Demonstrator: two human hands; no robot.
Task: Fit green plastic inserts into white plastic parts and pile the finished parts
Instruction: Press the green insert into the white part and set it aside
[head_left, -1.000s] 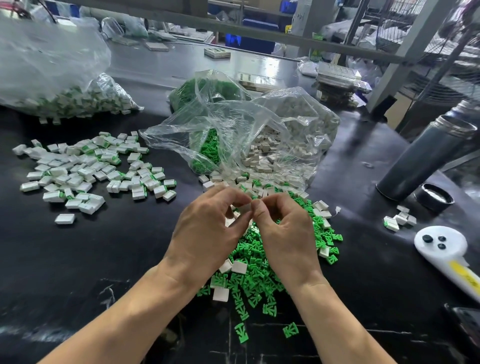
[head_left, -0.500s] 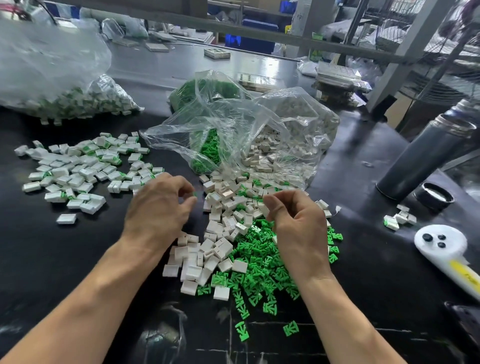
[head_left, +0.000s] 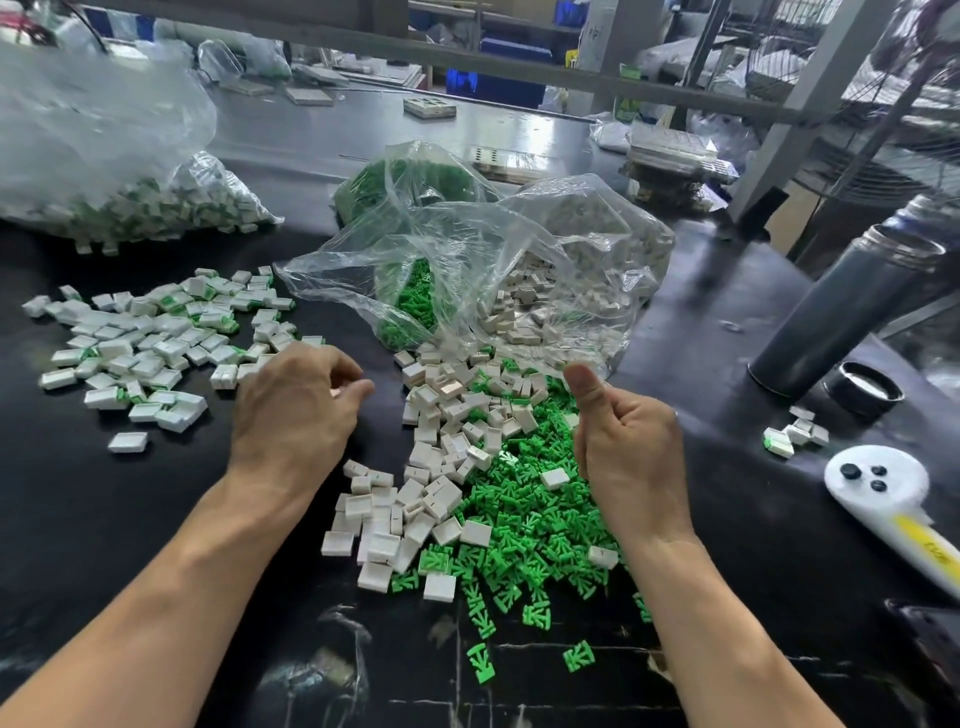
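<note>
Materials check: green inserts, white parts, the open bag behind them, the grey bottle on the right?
Green inserts: moulded plastic by the look, uniform bright colour, slight sheen.
White parts: likely hard plastic, opaque, matte to satin, crisp edges and slots.
Bag: thin clear plastic film, crinkled, shiny highlights.
Grey bottle: probably metal with a matte grey coating; bare silvery rim at the top. Could be coated plastic.

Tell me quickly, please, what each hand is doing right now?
Left hand: fingers loosely curled, holding nothing visible.
Right hand: fingers curled, thumb up; whether it holds anything cannot be told.
</note>
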